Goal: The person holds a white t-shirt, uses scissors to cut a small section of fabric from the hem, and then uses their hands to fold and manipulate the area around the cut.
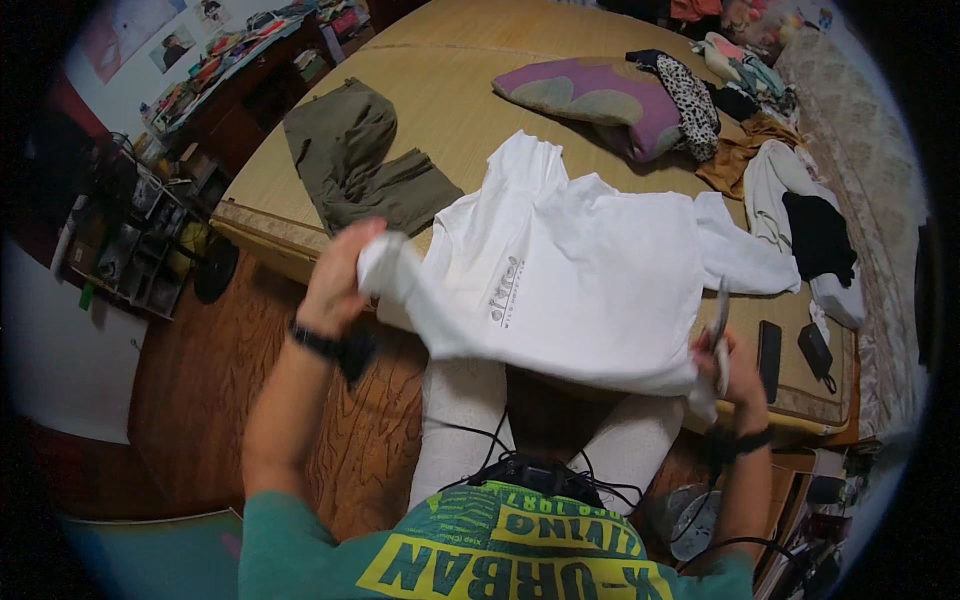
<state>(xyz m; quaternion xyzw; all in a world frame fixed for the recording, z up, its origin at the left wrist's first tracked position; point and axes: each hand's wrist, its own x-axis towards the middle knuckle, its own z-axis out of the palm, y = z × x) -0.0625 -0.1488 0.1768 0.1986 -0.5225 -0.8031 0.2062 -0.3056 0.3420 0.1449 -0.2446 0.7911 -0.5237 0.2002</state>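
Note:
A white shirt [610,255] with a small dark print lies spread over the near edge of the bed, its hem hanging toward my knees. My left hand [342,275] grips one end of that hem, lifting it off the surface, slightly blurred. At the other end of the hem is my right hand [738,368], closed on a pair of scissors [721,325] whose blades point up and away. Fabric touches the right fingers too, but whether they pinch it is hidden. Olive trousers [350,160] lie folded over beyond my left hand.
A purple patterned cushion [600,95], a black garment [820,238] and other clothes lie along the far right. Near my right hand rest a dark phone [768,360] and a small black case [816,350]. Black cables [490,440] cross my lap. A fan [212,265] stands left.

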